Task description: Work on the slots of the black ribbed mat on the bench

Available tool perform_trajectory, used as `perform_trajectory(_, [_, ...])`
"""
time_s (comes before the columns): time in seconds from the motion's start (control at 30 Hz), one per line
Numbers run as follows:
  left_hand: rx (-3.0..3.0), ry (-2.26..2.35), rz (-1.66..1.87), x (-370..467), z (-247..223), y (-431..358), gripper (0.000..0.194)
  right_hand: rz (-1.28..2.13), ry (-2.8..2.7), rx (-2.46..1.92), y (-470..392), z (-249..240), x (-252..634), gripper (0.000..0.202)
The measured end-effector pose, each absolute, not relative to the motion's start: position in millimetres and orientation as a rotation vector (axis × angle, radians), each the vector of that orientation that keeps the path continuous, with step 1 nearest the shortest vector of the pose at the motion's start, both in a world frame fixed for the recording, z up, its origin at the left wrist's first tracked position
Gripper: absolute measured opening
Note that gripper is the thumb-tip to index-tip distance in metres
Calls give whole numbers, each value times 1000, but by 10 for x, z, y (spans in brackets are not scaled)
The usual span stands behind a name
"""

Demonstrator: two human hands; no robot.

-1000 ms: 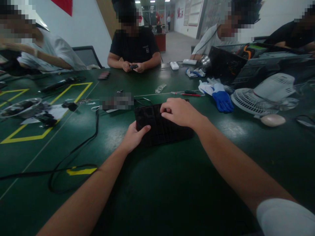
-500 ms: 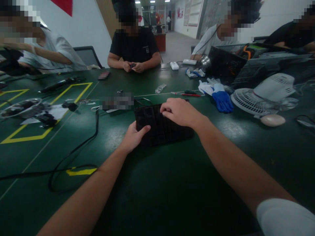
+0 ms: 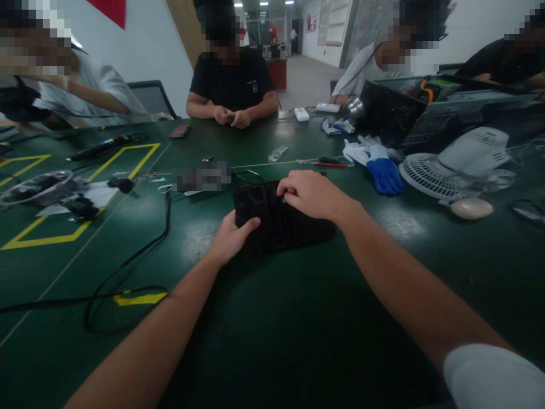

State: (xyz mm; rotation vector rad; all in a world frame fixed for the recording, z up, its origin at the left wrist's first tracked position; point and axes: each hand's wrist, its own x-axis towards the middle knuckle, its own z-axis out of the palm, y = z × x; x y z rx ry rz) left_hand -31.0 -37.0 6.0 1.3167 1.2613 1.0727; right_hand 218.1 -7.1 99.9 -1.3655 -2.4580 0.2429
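Note:
A dark, flat rectangular case (image 3: 272, 218) with moulded ridges and recesses on its upper face is tilted above the green table. My left hand (image 3: 234, 236) grips its left edge, thumb on top and the other fingers hidden beneath. Over the upper right part of the case, my right hand (image 3: 313, 193) is bent with its fingertips pressed together. A tiny shiny bit shows under those fingertips, too small to name. The right side of the case is partly covered by this hand.
Beyond the case lie a red-handled screwdriver (image 3: 327, 164) and blue-and-white gloves (image 3: 381, 167). A white fan part (image 3: 451, 165) stands to the right. A black cable (image 3: 147, 244) loops at the left. Across the table, a person in a black shirt (image 3: 234, 79) handles something small.
My hands and the case keep their places. A small shiny bit now shows under my right fingertips. The person at the left has shifted their arms slightly.

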Motion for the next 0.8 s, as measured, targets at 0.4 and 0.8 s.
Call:
perform_trajectory(0.4, [1293, 1258, 1070, -322, 38, -362, 50, 262, -2473, -1327, -54, 994, 2194, 28])
perform_trajectory(0.8, [1306, 1257, 1074, -314, 56, -365, 56, 251, -2475, -1329, -68, 998, 2196, 25])
